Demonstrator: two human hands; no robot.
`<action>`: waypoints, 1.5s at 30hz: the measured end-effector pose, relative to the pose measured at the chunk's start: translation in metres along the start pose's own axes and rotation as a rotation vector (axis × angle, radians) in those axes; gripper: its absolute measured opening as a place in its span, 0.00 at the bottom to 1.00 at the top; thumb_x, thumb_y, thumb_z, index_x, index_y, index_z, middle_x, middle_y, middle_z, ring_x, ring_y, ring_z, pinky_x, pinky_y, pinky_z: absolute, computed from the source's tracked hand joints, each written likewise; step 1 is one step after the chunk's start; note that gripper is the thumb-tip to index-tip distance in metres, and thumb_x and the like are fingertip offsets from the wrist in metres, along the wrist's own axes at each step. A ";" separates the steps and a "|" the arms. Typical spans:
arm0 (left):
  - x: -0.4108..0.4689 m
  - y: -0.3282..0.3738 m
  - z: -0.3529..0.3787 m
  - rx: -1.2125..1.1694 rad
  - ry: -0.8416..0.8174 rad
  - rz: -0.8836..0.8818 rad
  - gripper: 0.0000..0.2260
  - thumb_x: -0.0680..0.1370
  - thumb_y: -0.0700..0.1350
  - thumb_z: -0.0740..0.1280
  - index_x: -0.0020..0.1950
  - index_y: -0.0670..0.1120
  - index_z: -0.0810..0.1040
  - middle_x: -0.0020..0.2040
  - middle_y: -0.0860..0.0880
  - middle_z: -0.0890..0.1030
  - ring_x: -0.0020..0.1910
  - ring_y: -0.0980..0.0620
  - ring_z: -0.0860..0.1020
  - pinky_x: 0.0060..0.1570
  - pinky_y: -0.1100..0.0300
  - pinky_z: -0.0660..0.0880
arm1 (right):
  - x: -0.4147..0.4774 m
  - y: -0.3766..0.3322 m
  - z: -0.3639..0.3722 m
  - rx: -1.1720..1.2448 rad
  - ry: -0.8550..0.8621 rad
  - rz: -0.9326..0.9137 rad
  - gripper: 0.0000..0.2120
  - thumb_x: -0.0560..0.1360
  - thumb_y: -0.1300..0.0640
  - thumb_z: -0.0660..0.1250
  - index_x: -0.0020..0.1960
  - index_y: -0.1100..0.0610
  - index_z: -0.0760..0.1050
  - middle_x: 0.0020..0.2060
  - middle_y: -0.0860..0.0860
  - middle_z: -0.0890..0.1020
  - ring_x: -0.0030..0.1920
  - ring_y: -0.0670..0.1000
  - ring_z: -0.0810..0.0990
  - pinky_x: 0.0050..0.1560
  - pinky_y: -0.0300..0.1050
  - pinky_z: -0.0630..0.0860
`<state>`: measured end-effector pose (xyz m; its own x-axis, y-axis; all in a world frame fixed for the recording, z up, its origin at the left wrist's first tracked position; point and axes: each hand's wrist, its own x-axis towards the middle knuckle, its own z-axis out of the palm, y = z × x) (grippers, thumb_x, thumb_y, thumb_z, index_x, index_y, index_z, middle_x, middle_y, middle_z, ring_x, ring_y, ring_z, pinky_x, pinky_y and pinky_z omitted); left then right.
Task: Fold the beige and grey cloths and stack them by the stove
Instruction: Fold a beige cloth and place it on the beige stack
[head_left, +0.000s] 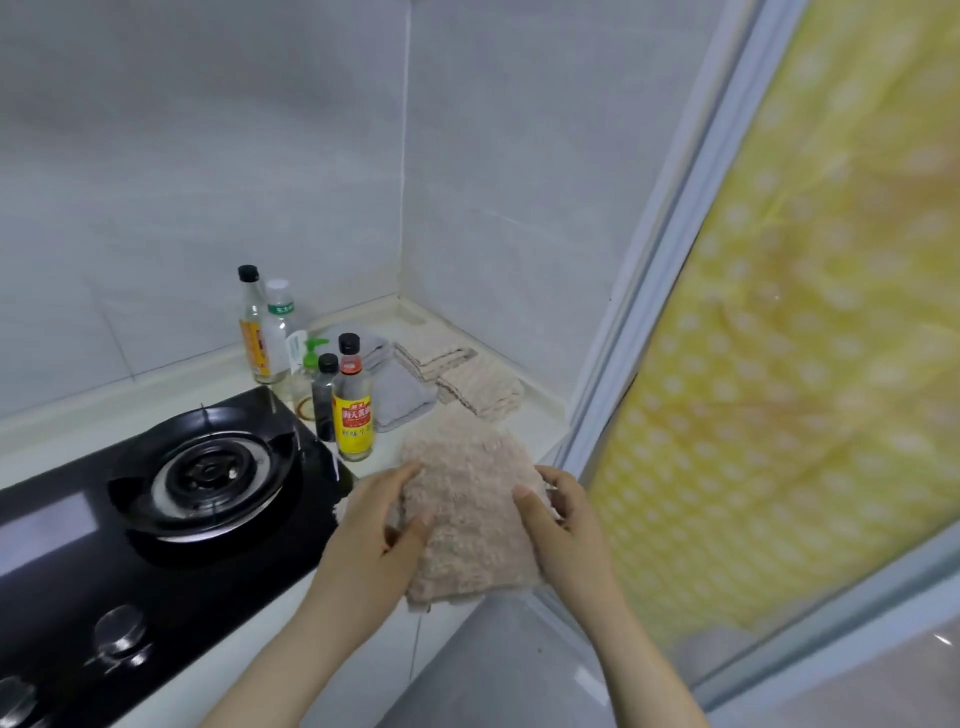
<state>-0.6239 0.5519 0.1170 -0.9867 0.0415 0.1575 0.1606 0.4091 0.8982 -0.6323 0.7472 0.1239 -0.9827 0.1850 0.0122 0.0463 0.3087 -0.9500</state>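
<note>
Head cam, first poster: so the left hand (376, 530) and right hand (569, 525) each pinch a side of the fuzzy beige cloth (470, 499), thumbs on top and fingers tucked under. It sits between the 2 hands, and its near end looks like it hangs past the counter (543, 421) edge. What can go wrong from here?

Reply: my guesses. 1, that overhang: if either grip loosens mid-fold, I'd bet the cloth slides off toward the floor. 2, the pile is thick and fluffy, so a fold may spring back open unless it gets pressed flat. 3, the yellow-label bottle (354, 405) stands just beyond the left hand, so a wide sweep that way could tip it onto the stove (62, 519). 4, anything stacked too far left ends up near the burner (208, 473). Can't see a flame, but still.

First poster: and the head count?

Reply: 1 cloth in hand. Past the fingertips, grey cloths (402, 397), I make it 2, and folded beige cloths (483, 389), looks like 2, though the layers are hard to separate. 5 bottles (253, 332) beyond the left hand, counting the green pump. Left of that hand, 1 burner and 2 knobs (120, 633) in shot.
</note>
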 end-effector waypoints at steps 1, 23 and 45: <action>0.017 0.001 0.012 0.003 0.008 0.003 0.19 0.79 0.47 0.63 0.69 0.59 0.66 0.63 0.62 0.67 0.59 0.62 0.71 0.57 0.65 0.69 | 0.019 0.002 -0.008 0.007 -0.013 -0.002 0.11 0.78 0.50 0.65 0.60 0.47 0.74 0.49 0.45 0.82 0.43 0.44 0.82 0.39 0.38 0.78; 0.307 -0.028 0.126 0.148 0.210 -0.135 0.21 0.78 0.38 0.63 0.71 0.49 0.67 0.63 0.49 0.70 0.44 0.47 0.74 0.46 0.60 0.68 | 0.354 0.021 -0.054 -0.074 -0.424 -0.048 0.19 0.76 0.57 0.65 0.57 0.36 0.64 0.57 0.36 0.71 0.57 0.47 0.76 0.48 0.39 0.77; 0.472 -0.135 0.111 0.217 0.272 -0.460 0.26 0.77 0.39 0.64 0.74 0.48 0.62 0.67 0.51 0.65 0.41 0.53 0.76 0.44 0.65 0.67 | 0.574 0.079 0.091 -0.196 -0.666 -0.109 0.20 0.70 0.64 0.65 0.57 0.45 0.74 0.57 0.47 0.77 0.43 0.40 0.76 0.50 0.37 0.75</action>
<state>-1.1143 0.6175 0.0247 -0.9066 -0.4090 -0.1037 -0.3209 0.5088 0.7989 -1.2090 0.7926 0.0275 -0.8812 -0.4485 -0.1490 -0.0888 0.4667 -0.8799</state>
